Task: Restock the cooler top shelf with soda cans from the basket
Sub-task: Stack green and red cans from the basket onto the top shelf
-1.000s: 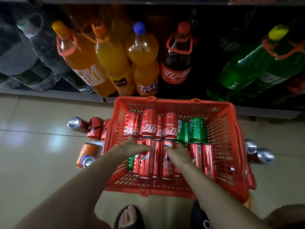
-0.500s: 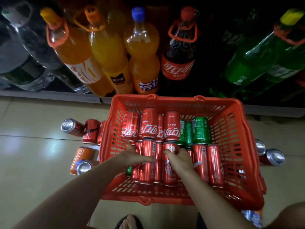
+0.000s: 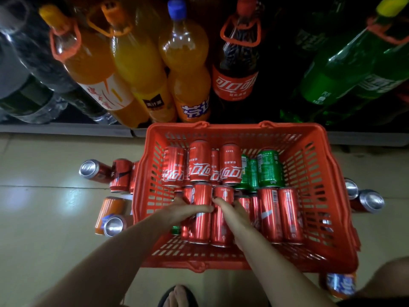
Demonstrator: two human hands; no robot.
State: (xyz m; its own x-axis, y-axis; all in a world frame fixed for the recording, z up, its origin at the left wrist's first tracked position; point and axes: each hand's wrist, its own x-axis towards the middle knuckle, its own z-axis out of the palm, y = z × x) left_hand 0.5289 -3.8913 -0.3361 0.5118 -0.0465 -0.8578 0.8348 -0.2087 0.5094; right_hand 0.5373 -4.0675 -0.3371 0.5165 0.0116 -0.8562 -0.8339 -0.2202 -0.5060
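A red plastic basket [image 3: 309, 165] stands on the floor, filled with several red cola cans and a few green cans [image 3: 269, 168] lying on their sides. My left hand [image 3: 181, 209] grips a red can [image 3: 200, 218] in the near row, fingers curled over it. Beside it, my right hand [image 3: 231, 212] curls round the neighbouring red can [image 3: 221, 229]. Both cans still lie among the others in the basket.
The cooler's bottom shelf [image 3: 66, 129] lies ahead, with big orange bottles [image 3: 135, 69], a cola bottle [image 3: 236, 63] and green bottles [image 3: 345, 69]. Loose cans lie on the tiled floor left [image 3: 119, 176] and right [image 3: 367, 200] of the basket. My foot [image 3: 177, 295] is below.
Both hands have closed tighter round the two adjacent red cans. The view has moved closer to the basket and shelf.
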